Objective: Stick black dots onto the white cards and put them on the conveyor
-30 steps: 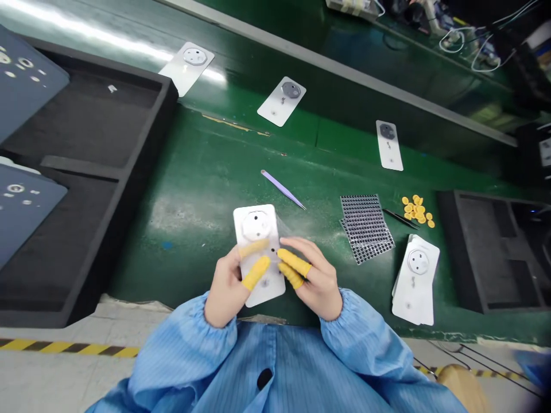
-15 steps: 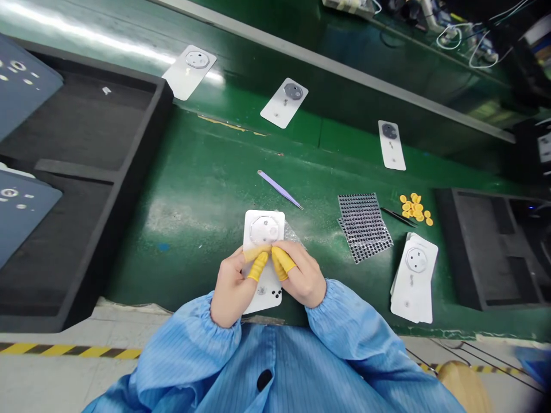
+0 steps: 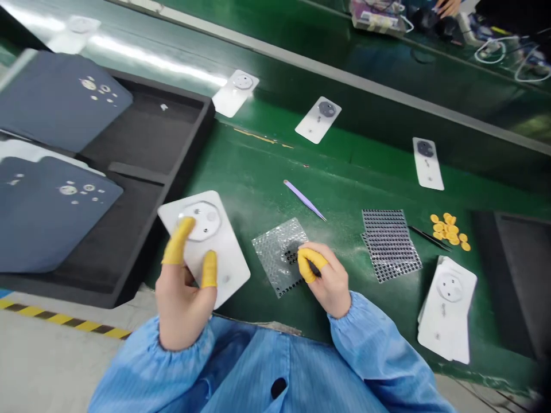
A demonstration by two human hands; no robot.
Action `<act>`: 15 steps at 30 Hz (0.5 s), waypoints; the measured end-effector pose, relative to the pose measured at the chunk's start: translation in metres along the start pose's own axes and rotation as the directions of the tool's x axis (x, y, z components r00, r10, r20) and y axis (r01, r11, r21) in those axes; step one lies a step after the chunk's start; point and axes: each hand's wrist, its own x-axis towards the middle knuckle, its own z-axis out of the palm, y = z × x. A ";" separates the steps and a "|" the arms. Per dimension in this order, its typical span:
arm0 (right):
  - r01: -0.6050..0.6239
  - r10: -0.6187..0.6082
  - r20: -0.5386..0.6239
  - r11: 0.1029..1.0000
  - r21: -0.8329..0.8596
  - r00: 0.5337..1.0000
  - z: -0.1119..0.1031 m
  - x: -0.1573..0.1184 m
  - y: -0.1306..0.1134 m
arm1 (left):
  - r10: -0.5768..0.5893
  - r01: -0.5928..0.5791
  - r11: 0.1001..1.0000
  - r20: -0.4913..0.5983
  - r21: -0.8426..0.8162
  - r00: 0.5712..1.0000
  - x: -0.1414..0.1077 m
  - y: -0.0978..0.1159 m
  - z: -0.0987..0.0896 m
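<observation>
My left hand (image 3: 185, 292), with yellow finger cots on thumb and forefinger, grips a white phone-back-shaped panel (image 3: 235, 269) with an octagonal ring at its top. The panel is tilted beside the black tray, thumb and forefinger on its face, the other fingers mostly hidden. Also in yellow cots, the thumb and forefinger of my right hand (image 3: 322, 275) are pinched at the right side of a clear sheet with small black dots (image 3: 275, 252). What lies between those fingertips is hidden. Purple tweezers (image 3: 305, 199) rest just beyond the sheet.
On the left stands a black tray (image 3: 189, 149) with blue-grey panels (image 3: 55, 212). Rightward lie dot sheets (image 3: 390, 241), black tweezers (image 3: 430, 237), yellow finger cots (image 3: 447, 228) and stacked white panels (image 3: 447, 321). More white panels (image 3: 318, 120) line the back; another person's hand (image 3: 448, 8) shows beyond.
My hands have moved apart. The left has carried the white panel leftward and tilted it; the right has shifted to the dotted sheet, now uncovered. The view has turned left.
</observation>
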 end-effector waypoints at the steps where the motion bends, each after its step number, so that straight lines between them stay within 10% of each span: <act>1: 0.015 -0.016 -0.014 1.000 -0.004 1.000 -0.003 0.006 -0.007 | -0.015 0.015 0.997 0.005 -0.070 1.000 -0.007 0.006 0.002; 7: 0.249 -0.242 0.088 0.966 -0.069 0.966 -0.018 0.049 -0.042 | 0.020 0.066 0.974 0.373 -0.216 0.928 -0.039 0.023 0.035; 15: 0.357 -0.306 0.214 0.894 -0.271 0.928 -0.023 0.034 -0.044 | 0.135 -0.069 0.978 0.349 -0.195 0.927 -0.043 0.021 0.041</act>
